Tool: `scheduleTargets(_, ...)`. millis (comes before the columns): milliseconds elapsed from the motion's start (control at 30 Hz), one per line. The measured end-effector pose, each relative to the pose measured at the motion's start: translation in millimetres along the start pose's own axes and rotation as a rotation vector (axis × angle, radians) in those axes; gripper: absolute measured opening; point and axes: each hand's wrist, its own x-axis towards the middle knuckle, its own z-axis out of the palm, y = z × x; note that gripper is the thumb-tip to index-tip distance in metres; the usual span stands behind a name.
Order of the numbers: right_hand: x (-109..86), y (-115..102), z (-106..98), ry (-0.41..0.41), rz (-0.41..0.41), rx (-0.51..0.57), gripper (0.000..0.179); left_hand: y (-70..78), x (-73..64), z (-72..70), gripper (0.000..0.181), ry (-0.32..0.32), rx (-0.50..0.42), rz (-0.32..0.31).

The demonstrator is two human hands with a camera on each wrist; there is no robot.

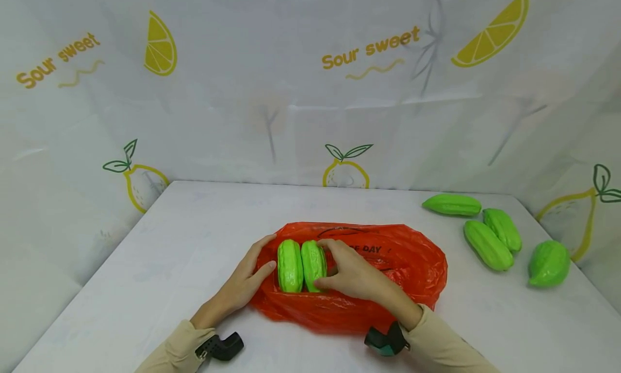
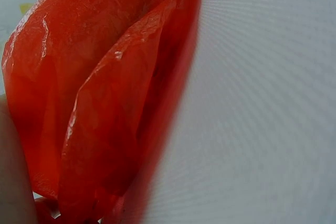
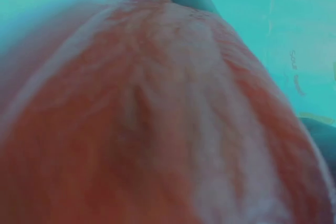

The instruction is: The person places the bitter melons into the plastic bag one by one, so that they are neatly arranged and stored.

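Two bright green, ridged, elongated fruits lie side by side in a crumpled red plastic bag [image 1: 402, 276]. My right hand [image 1: 356, 273] grips the right-hand green fruit [image 1: 314, 262], fingers at its far end and thumb near its close end. The left-hand green fruit [image 1: 290, 268] touches it along the side. At the bag's left edge my left hand [image 1: 245, 281] rests, its fingers extended and the thumb spread toward the left-hand fruit. Red folds of bag [image 2: 110, 103] fill much of the left wrist view; the right wrist view shows blurred bag [image 3: 157, 108] close up.
At the table's right side lie more green fruits: one at the back [image 1: 453, 205], two touching [image 1: 487, 246], and a rounder one [image 1: 549, 264] near the right edge. A white curtain [image 1: 252, 92] with lemon prints hangs behind the white table [image 1: 145, 287].
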Motion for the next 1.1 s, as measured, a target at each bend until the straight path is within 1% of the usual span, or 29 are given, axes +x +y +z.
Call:
scheduleTargets(133, -2.0, 0.1, -2.3, -0.049, 0.010, 0.068, 0.080, -0.7, 0.1, 0.0, 0.054, 0.002, 0.004, 0.002)
scheduleTargets(367, -2.6, 0.1, -1.4, -0.041, -0.004, 0.080, 0.080, 0.1, 0.3, -0.1, 0.054, 0.006, 0.004, 0.003)
scheduleTargets(667, -4.5, 0.9, 2.7, -0.035, -0.028, 0.067, 0.077, 0.8, 0.3, 0.1, 0.053, 0.001, -0.005, 0.004)
scheduleTargets(800, -6.3, 0.0, 3.8, -0.020, -0.019, 0.054, 0.077, 1.0, 0.4, 0.1, 0.054, 0.005, 0.006, 0.009)
scheduleTargets(933, -8.0, -1.0, 2.0, -0.008, -0.015, 0.046, 0.076, 0.2, 0.2, 0.6, 0.054, 0.008, 0.008, 0.009)
scheduleTargets(1100, -8.6, -1.5, -2.5, 0.004, -0.020, 0.007, 0.075, -0.1, 0.4, 1.3, 0.054, 0.015, 0.019, 0.014)
